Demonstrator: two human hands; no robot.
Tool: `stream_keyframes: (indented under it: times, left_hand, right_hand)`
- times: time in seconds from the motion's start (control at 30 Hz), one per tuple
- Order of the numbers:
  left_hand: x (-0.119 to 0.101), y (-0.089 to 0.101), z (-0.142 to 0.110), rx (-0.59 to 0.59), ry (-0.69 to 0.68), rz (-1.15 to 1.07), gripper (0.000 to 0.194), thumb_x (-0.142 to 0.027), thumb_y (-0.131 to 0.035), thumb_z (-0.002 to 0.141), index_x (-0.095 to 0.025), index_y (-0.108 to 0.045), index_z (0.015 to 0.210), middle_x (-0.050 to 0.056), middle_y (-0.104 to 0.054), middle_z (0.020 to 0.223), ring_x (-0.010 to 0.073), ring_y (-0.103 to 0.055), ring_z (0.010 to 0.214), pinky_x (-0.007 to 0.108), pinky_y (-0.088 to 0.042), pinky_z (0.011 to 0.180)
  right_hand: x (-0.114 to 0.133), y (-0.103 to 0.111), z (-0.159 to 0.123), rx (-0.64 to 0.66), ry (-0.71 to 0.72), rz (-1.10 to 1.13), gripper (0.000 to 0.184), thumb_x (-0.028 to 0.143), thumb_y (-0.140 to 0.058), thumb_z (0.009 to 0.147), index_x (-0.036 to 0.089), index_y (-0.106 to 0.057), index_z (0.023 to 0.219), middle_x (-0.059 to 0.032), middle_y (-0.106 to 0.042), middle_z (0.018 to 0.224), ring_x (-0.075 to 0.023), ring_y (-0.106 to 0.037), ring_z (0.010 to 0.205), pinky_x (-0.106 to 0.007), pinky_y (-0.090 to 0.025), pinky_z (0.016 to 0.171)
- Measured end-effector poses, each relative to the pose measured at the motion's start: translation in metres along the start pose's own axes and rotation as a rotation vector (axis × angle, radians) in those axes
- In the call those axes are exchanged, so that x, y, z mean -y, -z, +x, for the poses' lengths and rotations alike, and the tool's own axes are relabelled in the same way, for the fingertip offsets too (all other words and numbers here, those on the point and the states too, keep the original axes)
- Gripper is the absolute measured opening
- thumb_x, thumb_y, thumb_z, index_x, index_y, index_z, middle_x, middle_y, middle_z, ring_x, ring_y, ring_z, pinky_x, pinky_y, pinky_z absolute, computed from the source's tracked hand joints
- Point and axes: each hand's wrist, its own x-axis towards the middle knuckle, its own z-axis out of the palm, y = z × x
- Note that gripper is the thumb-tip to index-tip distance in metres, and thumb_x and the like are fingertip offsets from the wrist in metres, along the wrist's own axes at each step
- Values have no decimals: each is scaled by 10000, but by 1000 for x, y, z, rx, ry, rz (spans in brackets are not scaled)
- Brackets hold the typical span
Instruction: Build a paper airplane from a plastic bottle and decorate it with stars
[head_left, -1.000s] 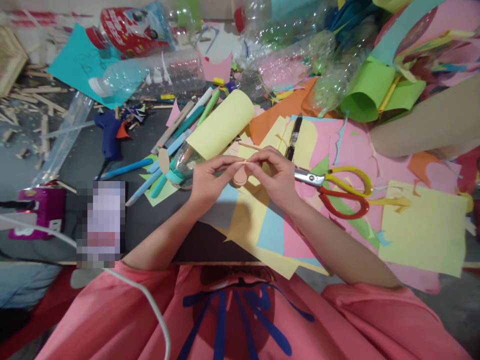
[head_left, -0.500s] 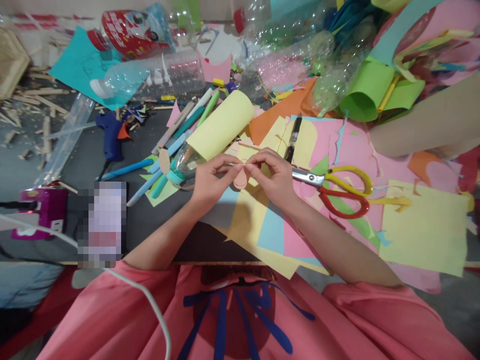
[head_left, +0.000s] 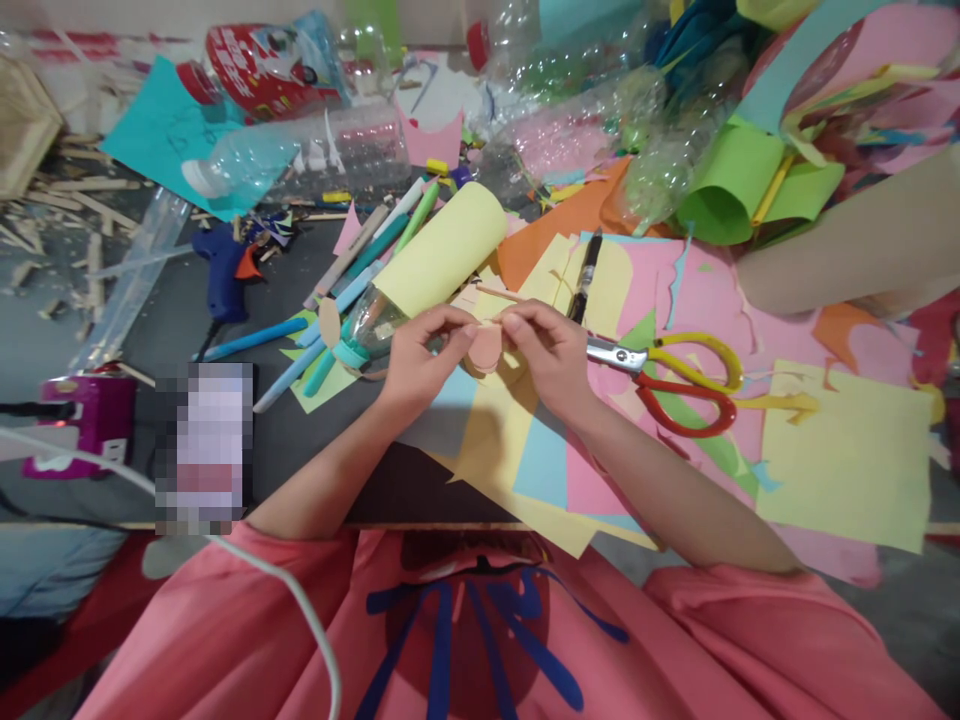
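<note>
My left hand and my right hand meet over the table's middle, both pinching a small tan paper cutout between thumbs and fingertips. Just behind the hands lies a clear plastic bottle wrapped in pale yellow paper, its teal cap pointing left. Another tan oval cutout sits by that cap. Scissors with yellow and red handles lie right of my right hand. Sheets of yellow, blue and pink paper lie under my wrists.
A blue glue gun and several markers lie at the left. Empty plastic bottles crowd the back. A purple box and a white cable sit at the near left. A tan paper roll is at the right.
My fingers shifted slightly on the tan cutout, turning it a little between both hands. Everything else on the table stayed put.
</note>
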Motion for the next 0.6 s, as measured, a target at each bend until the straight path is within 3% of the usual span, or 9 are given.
stream_keyframes:
  times: [0.2, 0.47, 0.6]
  left_hand:
    - [4, -2, 1, -42, 63, -223, 417, -592, -784, 777, -187, -685, 788, -19, -669, 632, 79, -590, 505, 192, -479, 483]
    - [2, -2, 2, -10, 53, -246, 403, -581, -790, 779, -188, -699, 793, -11, -715, 659, 112, -683, 556, 238, -566, 607]
    - [3, -4, 2, -13, 86, -304, 403, -574, -801, 770, -184, -706, 802, -8, -721, 655, 113, -692, 554, 235, -578, 617]
  right_hand:
    - [-1, -2, -3, -157, 40, 84, 204, 443, -628, 959, 255, -656, 885, 42, -663, 747, -98, -639, 636, -250, -532, 599]
    - [0, 1, -2, -11, 8, 171, 383, 618, -594, 915, 255, -716, 914, -1, -745, 855, -151, -710, 718, -303, -601, 621]
    - [-1, 2, -1, -9, 60, 138, 301, 538, -596, 949, 274, -740, 946, -3, -783, 951, -179, -748, 887, -345, -628, 767]
